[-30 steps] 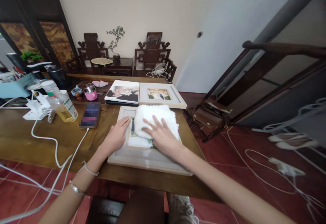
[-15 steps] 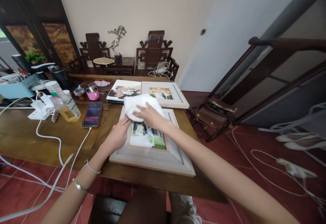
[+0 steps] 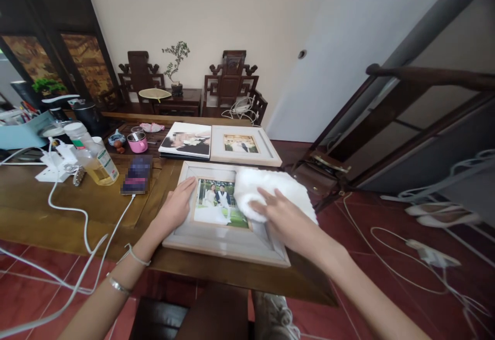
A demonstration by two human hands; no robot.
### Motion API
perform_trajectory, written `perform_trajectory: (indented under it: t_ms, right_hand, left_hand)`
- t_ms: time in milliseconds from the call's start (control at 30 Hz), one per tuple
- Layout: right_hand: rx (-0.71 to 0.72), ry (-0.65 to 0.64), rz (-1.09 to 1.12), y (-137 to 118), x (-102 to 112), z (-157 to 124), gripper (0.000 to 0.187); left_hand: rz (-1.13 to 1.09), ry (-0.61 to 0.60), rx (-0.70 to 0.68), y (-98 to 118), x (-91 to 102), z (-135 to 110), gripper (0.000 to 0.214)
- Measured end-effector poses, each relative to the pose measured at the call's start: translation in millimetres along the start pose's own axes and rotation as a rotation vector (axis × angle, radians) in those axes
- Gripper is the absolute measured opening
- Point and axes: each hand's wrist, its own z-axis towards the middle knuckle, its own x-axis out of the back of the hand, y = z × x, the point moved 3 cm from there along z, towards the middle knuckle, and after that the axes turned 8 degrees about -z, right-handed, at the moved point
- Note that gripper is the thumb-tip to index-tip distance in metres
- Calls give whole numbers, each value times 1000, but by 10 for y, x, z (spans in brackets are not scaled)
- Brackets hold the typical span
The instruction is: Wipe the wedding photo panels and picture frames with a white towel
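Note:
A pale wooden picture frame lies flat near the table's front edge, with a photo of two people in its middle. My left hand rests on the frame's left side, fingers stretched along the border. On the right side of the frame, my right hand presses a folded white cloth against the border and the photo's right edge. The cloth hangs past the frame's right side and hides that part of it.
Behind lie a second picture frame and a photo album. Leftward are a phone on a charging cable, a bottle of yellow liquid, a pink cup and a power strip. A dark wooden chair stands at right.
My right hand has moved the white cloth from the frame's top left to its right side, uncovering the photo. My left hand stays on the left border.

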Motion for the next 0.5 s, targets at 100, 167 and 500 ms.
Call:
perform_trajectory:
  t_ms: [100,167,500]
  right_hand:
    - [76,-35,44,-267,123,-347,66]
    - [116,-62,65,-377,166,-509,66]
    - [-139,-48,-6,126,-55,170,70]
  left_hand:
    - [-1,13,-21,0,5,-2,70]
    - [-3,-1,-24,24,26,0,70]
    - [-6,-93,12,99,116,4,69]
